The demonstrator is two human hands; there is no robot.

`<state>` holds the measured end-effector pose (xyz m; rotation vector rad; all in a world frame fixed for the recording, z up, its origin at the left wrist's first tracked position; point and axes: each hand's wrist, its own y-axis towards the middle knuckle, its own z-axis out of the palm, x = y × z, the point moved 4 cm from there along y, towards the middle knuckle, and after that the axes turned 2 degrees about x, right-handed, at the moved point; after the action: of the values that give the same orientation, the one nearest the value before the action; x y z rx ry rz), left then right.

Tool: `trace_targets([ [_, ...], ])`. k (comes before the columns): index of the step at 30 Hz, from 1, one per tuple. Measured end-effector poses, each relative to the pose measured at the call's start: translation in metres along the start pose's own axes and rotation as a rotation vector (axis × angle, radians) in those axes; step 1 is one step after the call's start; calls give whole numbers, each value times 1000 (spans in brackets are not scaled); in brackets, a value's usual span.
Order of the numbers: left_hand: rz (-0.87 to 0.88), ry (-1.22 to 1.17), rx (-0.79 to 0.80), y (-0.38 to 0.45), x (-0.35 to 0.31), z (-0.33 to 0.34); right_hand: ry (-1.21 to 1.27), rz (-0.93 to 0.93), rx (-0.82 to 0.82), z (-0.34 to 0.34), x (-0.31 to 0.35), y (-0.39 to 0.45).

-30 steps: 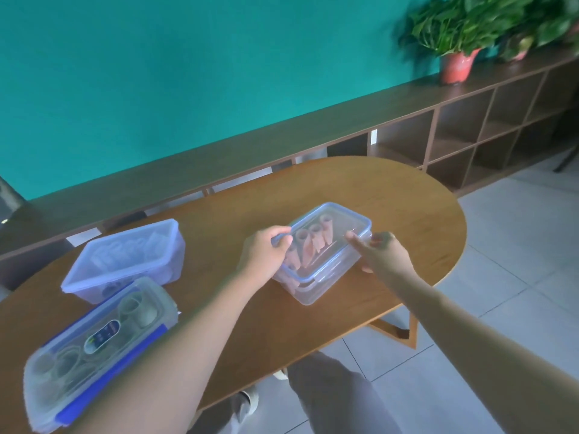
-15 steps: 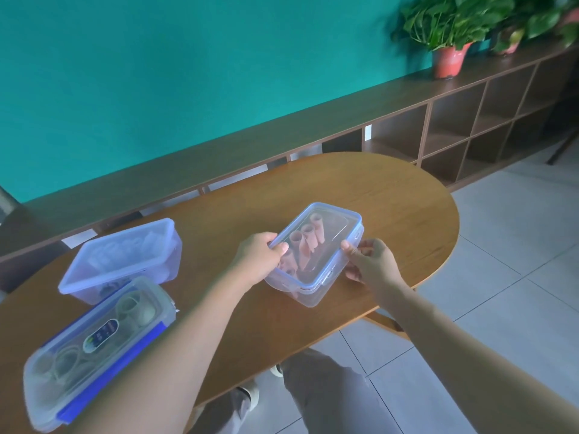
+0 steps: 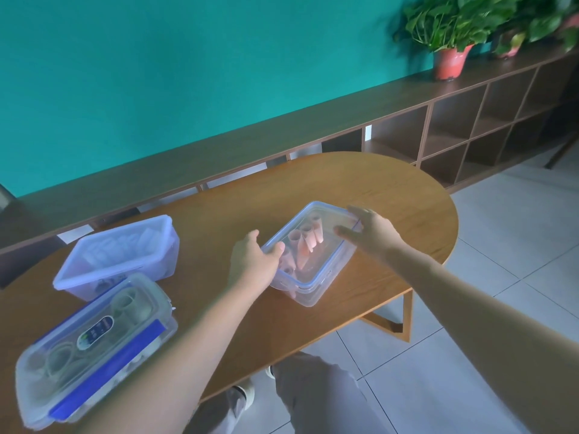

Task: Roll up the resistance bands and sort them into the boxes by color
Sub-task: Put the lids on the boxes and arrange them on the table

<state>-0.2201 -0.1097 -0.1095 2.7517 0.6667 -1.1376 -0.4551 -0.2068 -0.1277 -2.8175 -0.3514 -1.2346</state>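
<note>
Broadly, the oval wooden table [image 3: 391, 195] carried everything, with a long dark shelf unit [image 3: 470, 120] against the teal wall behind it. Both my forearms reached out over the table's near edge toward the clear box with the pink rolled bands [image 3: 308, 255], which sat lidded near the table's right end. My left hand [image 3: 253, 264] gripped its near-left corner, thumb curled onto the blue-rimmed lid and fingers wrapped down the side. My right hand [image 3: 371, 228] lay over the far-right corner of the lid, palm down, fingers stretched out and only slightly bent, touching the rim rather than clutching it. To the left stood a pale lidded box [image 3: 122, 255] and, nearer me, a box with a blue clasp [image 3: 94, 346] holding greenish rolled bands. Inside the held box the pink rolls [image 3: 305, 245] stood on end, leaning together.
</note>
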Motion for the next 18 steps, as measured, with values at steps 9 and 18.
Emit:
trace_targets([
  [9, -187, -278, -276, -34, 52, -17, 123, -6, -89, 24, 8, -40],
  [18, -248, -285, -238, -47, 77, -28, 241, 16, 20, 46, 25, -49],
])
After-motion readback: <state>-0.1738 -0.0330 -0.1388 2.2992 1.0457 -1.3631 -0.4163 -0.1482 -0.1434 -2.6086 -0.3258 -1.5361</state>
